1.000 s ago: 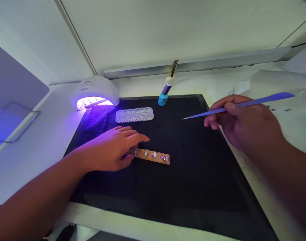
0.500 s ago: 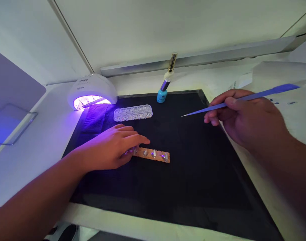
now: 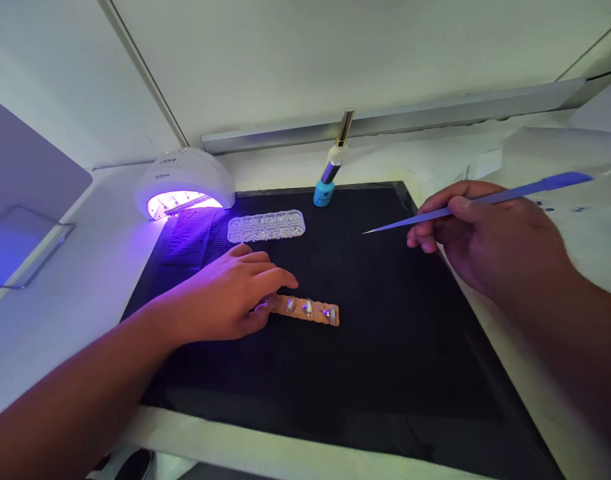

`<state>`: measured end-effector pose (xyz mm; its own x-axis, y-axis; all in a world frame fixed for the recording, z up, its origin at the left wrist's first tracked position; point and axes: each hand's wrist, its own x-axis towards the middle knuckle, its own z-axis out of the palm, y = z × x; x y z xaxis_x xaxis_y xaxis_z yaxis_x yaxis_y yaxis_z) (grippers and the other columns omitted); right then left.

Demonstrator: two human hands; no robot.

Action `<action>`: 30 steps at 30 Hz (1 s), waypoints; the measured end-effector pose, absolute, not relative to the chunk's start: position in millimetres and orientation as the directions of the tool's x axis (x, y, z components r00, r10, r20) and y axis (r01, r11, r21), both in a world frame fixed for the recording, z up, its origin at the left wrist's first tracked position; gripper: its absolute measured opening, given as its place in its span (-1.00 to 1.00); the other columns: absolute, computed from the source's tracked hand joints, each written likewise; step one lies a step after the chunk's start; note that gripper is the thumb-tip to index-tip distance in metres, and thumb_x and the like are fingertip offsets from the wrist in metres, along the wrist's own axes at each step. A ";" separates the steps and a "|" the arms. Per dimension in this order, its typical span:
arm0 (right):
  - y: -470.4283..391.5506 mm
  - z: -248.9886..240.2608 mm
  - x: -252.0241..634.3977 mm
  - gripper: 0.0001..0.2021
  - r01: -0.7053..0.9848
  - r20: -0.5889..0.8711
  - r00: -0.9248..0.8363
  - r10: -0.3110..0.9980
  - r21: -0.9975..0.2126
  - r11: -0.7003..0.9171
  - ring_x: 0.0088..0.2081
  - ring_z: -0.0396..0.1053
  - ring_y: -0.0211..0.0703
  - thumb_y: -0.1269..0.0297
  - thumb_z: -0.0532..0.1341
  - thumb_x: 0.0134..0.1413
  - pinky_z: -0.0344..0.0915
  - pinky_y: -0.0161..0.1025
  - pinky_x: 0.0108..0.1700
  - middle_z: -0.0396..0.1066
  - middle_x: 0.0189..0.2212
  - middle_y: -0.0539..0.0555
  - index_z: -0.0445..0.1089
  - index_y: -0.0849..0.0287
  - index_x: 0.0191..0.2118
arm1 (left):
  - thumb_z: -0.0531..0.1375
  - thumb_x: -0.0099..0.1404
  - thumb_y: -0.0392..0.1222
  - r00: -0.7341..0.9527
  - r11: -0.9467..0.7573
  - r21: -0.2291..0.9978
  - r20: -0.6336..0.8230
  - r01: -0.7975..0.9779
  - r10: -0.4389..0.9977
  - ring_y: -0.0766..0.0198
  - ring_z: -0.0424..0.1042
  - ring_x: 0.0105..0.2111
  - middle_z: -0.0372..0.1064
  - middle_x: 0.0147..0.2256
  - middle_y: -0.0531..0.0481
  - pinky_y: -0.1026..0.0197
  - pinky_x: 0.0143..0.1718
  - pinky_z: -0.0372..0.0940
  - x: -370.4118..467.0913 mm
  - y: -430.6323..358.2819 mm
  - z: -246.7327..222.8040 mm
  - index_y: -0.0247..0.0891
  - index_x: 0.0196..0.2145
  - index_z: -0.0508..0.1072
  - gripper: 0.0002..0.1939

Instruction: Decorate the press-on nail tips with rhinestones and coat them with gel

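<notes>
My left hand (image 3: pixel 233 293) rests low over the black mat, thumb and fingers curled around the left end of an orange strip (image 3: pixel 298 307). Several clear, shiny nail tips (image 3: pixel 308 308) stand in a row along the strip; its left part is hidden under the hand. On the right, my right hand (image 3: pixel 490 237) is raised, pinching a pair of slim blue tweezers (image 3: pixel 430 215). Their fine tip points left above the mat, apart from the strip, and I see nothing held in it.
A white nail lamp (image 3: pixel 185 180) glows purple at the back left of the black mat (image 3: pixel 365 373). Behind my left hand lies a clear compartment case (image 3: pixel 266 225) of small gems. A blue polish bottle (image 3: pixel 324 193) and a cream bottle with gold cap (image 3: pixel 344 130) stand behind.
My left hand has shifted slightly along the strip, with its thumb moved right and covering one more nail tip. The right hand and tweezers stay almost still.
</notes>
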<state>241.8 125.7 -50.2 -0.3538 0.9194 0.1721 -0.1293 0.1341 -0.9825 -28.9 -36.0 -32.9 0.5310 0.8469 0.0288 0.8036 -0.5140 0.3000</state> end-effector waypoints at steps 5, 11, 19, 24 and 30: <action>124.0 -48.1 240.9 -0.86 -0.123 0.168 -0.354 0.920 -0.984 0.132 -0.70 0.35 -0.19 0.42 0.22 -0.05 0.22 -0.27 -0.64 0.39 -0.72 0.05 0.48 0.17 -0.55 | 0.12 0.24 -0.37 0.510 -0.501 0.236 0.028 0.832 0.860 0.22 0.39 -0.25 0.42 -0.26 0.06 0.06 -0.12 0.21 -25.0 -38.0 -32.3 -0.21 -0.03 0.32 -0.68; 127.9 -52.2 243.7 -0.85 -0.136 0.192 -0.364 0.911 -0.979 0.152 -0.67 0.37 -0.18 0.43 0.21 0.00 0.22 -0.28 -0.63 0.39 -0.71 0.06 0.49 0.17 -0.52 | 0.08 0.29 -0.31 0.458 -0.452 0.131 -0.023 0.882 0.888 0.13 0.40 -0.25 0.45 -0.25 -0.01 -0.01 -0.16 0.24 -16.9 -40.6 -28.8 -0.26 -0.07 0.36 -0.75; 127.6 -53.2 243.6 -0.83 -0.117 0.180 -0.362 0.915 -0.982 0.148 -0.68 0.36 -0.17 0.44 0.18 0.02 0.23 -0.27 -0.63 0.38 -0.72 0.05 0.47 0.18 -0.52 | 0.05 0.30 -0.28 0.358 -0.353 0.069 -0.063 0.933 0.932 0.07 0.43 -0.28 0.47 -0.28 -0.04 -0.07 -0.20 0.26 -7.7 -44.3 -27.7 -0.25 -0.10 0.37 -0.77; 129.6 -54.7 244.0 -0.84 -0.120 0.187 -0.367 0.911 -0.981 0.153 -0.67 0.36 -0.18 0.44 0.18 0.04 0.23 -0.28 -0.63 0.38 -0.70 0.04 0.46 0.18 -0.49 | 0.04 0.32 -0.26 0.317 -0.313 0.069 -0.073 0.947 0.945 0.06 0.42 -0.32 0.47 -0.33 -0.03 -0.07 -0.22 0.27 -3.7 -45.4 -29.1 -0.25 -0.13 0.38 -0.80; 129.8 -54.2 244.9 -0.89 -0.125 0.182 -0.369 0.911 -0.981 0.145 -0.67 0.37 -0.20 0.38 0.25 -0.01 0.23 -0.27 -0.62 0.39 -0.71 0.04 0.48 0.18 -0.50 | 0.10 0.30 -0.18 0.338 -0.335 0.092 -0.021 0.938 0.941 0.07 0.40 -0.26 0.45 -0.27 -0.05 -0.08 -0.16 0.26 -10.5 -46.8 -31.9 -0.23 -0.02 0.32 -0.71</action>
<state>244.9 129.8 -54.2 -0.3692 0.9114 0.1817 -0.1252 0.1449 -0.9815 -10.5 -46.8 -31.9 0.3382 0.9408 -0.0213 0.9377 -0.3350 0.0922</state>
